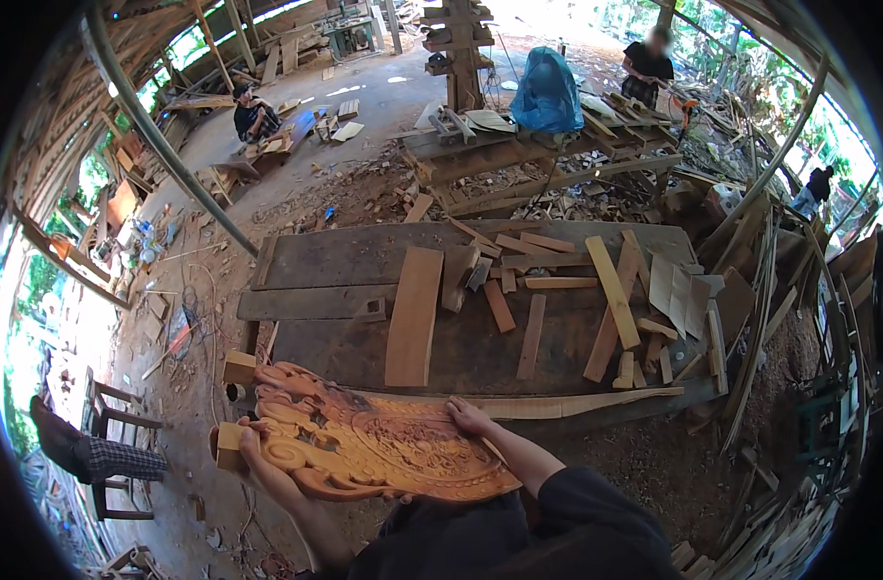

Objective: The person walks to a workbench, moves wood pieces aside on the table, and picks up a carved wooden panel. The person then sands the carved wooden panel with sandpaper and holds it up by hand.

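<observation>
A carved wooden panel (364, 435), orange-brown with scrolls and raised floral relief, lies tilted across the near edge of the workbench, close to my body. My left hand (258, 459) wraps around its left end, by a square light-wood block (231, 448). Part of those fingers is hidden behind the block. A second square block (239, 367) sticks out at the panel's upper left corner. Over the far edge, toward the right, my right hand (469, 417) grips the panel with its fingers curled.
The dark workbench (335, 338) carries a broad plank (414, 319), a yellowish strip (613, 293) and several offcuts. Behind it stands another bench with a blue plastic-covered object (548, 92). People sit or stand farther off. A slanted pole (161, 126) rises at left; a chair (117, 440) stands at lower left.
</observation>
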`<state>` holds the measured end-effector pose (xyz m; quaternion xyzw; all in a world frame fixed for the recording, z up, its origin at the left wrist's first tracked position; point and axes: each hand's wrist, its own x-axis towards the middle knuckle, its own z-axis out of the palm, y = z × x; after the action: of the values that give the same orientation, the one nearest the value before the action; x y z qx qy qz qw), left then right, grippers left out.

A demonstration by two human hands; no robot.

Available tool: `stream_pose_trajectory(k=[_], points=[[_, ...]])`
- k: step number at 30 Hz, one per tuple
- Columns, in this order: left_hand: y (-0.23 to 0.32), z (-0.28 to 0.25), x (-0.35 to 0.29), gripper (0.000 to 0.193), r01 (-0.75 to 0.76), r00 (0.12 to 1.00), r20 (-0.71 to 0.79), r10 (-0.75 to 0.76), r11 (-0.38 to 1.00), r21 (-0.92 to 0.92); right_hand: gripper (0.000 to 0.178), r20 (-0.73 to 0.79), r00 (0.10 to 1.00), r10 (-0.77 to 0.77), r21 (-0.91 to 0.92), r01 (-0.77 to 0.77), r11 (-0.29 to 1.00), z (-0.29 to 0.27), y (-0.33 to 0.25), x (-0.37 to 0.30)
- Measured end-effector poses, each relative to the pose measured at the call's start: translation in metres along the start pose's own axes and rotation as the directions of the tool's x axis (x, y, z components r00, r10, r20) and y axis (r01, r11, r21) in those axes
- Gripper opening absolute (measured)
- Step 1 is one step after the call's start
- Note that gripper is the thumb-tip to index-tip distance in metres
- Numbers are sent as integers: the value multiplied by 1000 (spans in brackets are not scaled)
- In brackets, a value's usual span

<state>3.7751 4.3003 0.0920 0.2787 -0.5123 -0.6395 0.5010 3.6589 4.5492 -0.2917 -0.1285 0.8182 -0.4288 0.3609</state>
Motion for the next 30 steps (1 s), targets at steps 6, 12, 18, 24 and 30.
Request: stream_pose_trajectory(k=[6,12,18,24,30], points=[[5,6,-10,27,-43,999,-10,43,999,8,58,-133,991,26,-78,-37,996,7,-12,-2],[2,4,-7,31,24,1000,9,-24,1000,8,55,76,997,16,-11,-15,1000,-10,2,-80],[-1,3,-8,29,116,993,-19,-118,990,-85,53,34,999,-28,-12,28,1000,-9,23,-102],[-4,-1,-7,31,97,995,33,-96,995,-37,56,-85,996,19,12,-18,1000,17,30,-5],[-1,3,-5,30,97,995,24,-96,995,-7,56,-104,994,-21,38,25,999,21,24,3]])
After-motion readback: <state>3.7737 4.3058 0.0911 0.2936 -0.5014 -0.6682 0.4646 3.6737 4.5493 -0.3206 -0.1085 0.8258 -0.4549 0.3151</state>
